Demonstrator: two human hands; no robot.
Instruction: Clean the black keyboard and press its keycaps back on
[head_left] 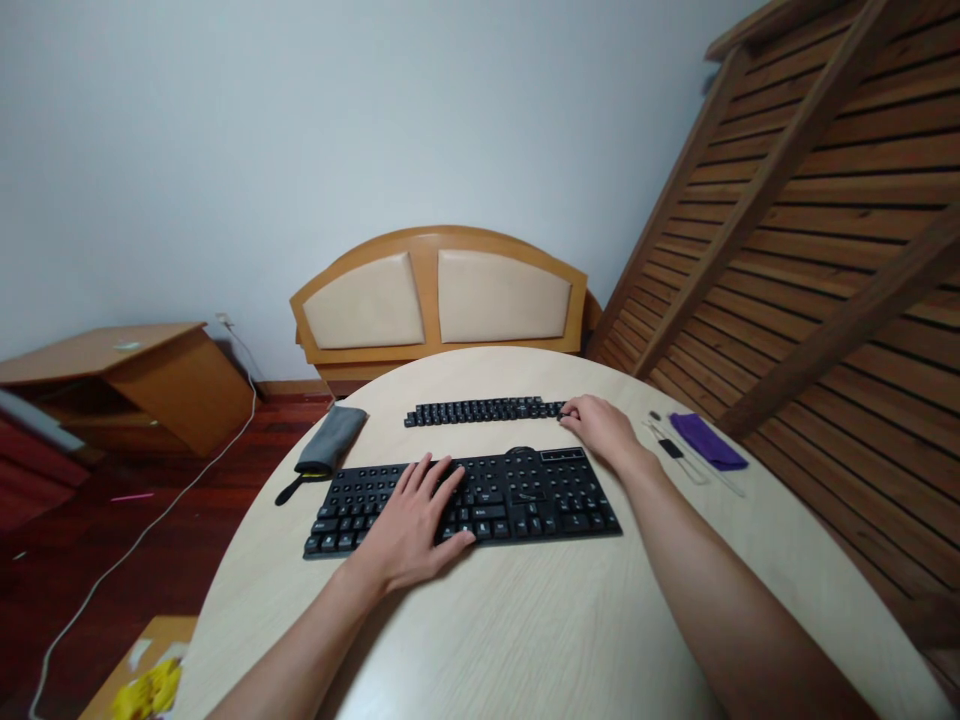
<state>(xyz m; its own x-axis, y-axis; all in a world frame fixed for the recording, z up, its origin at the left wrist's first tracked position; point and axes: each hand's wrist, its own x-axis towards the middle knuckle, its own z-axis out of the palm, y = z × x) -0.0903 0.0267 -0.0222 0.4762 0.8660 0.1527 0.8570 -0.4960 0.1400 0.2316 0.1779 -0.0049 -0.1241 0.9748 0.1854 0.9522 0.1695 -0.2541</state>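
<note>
A black keyboard [540,500] lies across the middle of a round light-wood table [525,630]. My left hand [416,525] rests flat on its left half with the fingers spread. Behind the keyboard runs a row of loose black keycaps [480,410]. My right hand [600,425] reaches to the right end of that row, and its fingertips are pinched on a small black keycap there.
A grey pouch [330,440] with a black strap lies on the table's left side. A purple cloth [705,440] and thin metal tools [675,450] lie at the right. A wooden headboard [439,295] and a slatted bed frame [825,230] lean on the wall. A wooden nightstand [142,385] stands left.
</note>
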